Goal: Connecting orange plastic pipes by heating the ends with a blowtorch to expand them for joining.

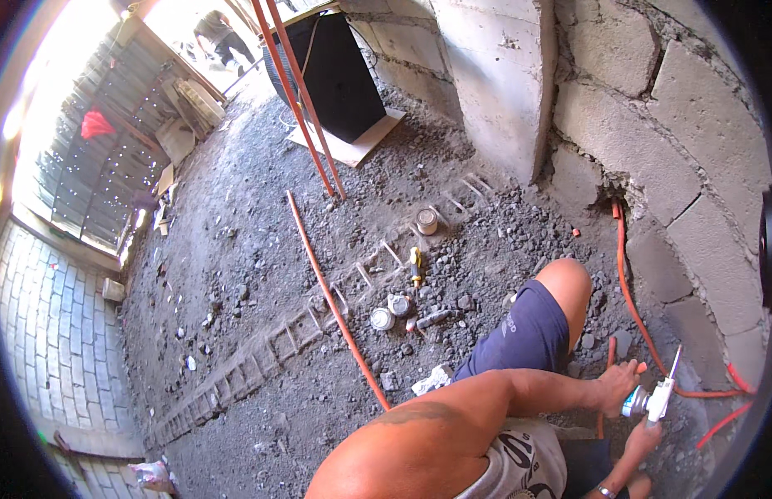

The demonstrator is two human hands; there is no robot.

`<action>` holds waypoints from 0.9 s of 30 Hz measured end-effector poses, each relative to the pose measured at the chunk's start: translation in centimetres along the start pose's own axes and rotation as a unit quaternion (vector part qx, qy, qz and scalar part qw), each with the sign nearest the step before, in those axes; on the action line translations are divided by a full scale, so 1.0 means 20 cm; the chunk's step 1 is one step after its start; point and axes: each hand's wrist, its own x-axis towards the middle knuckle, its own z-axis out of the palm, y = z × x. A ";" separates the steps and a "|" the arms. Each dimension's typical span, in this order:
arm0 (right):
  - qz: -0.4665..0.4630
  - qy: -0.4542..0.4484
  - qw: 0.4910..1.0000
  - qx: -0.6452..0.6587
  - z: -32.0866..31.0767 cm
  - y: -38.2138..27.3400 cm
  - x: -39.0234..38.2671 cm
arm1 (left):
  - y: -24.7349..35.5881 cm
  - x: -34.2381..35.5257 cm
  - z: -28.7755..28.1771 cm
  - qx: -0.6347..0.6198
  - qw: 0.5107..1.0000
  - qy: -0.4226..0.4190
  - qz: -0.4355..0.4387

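My right hand [643,439], with a watch on its wrist, closes around the lower part of a gas torch [658,401], which has a white body, a thin metal nozzle and a blue-and-white canister [634,402]. Beside the canister, my left hand [619,387] is closed on an orange pipe piece [642,367]; only its tip sticks out past the fingers. Whether the left hand also touches the canister I cannot tell. Close by, a second orange pipe [611,353] passes behind the left hand. A long orange pipe [625,283] hangs from a hole in the block wall and curves along its foot.
Grey block wall [698,141] rises on the right. On the gravel lie a yellow-and-black hand tool [416,264], a dark-handled tool [434,319], round containers [382,318], a loose orange pipe [323,287] and a half-buried ladder [261,359]. A black box [336,83] stands farther back; another person [222,37] is beyond.
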 end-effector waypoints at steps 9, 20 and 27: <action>-0.134 -0.027 0.944 0.301 -0.38 -0.22 -0.18 | 0.22 0.01 -0.28 -0.305 0.891 -0.139 0.307; -0.271 0.042 0.878 0.394 -0.26 -0.41 -0.18 | 0.16 0.05 -0.40 -0.246 0.911 -0.267 0.195; -0.191 0.041 0.908 0.371 -0.25 -0.36 -0.17 | 0.13 0.02 -0.35 -0.220 0.930 -0.217 0.202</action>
